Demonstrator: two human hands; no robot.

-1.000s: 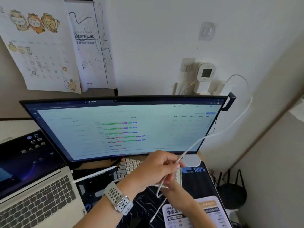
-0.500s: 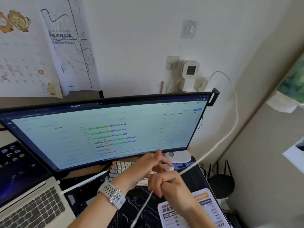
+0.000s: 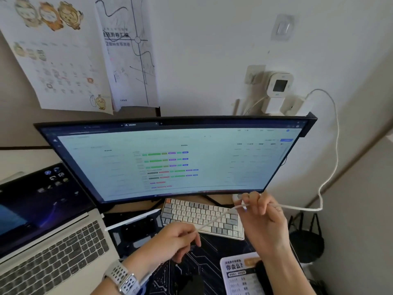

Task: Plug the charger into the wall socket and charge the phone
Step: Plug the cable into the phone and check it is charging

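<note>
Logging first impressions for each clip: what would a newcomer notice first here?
The wide curved monitor fills the middle, above a keyboard. In front, the left hand and right hand stretch a white cable, which loops up to a charger on the wall at right.

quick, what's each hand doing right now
Left hand: closed, pinching the white cable.
Right hand: fingers closed around the same cable, farther along toward the wall.

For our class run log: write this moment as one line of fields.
stage: cable in hand | left hand: pinching white cable | right hand: gripping same cable | charger: at the wall | phone: not visible
</note>
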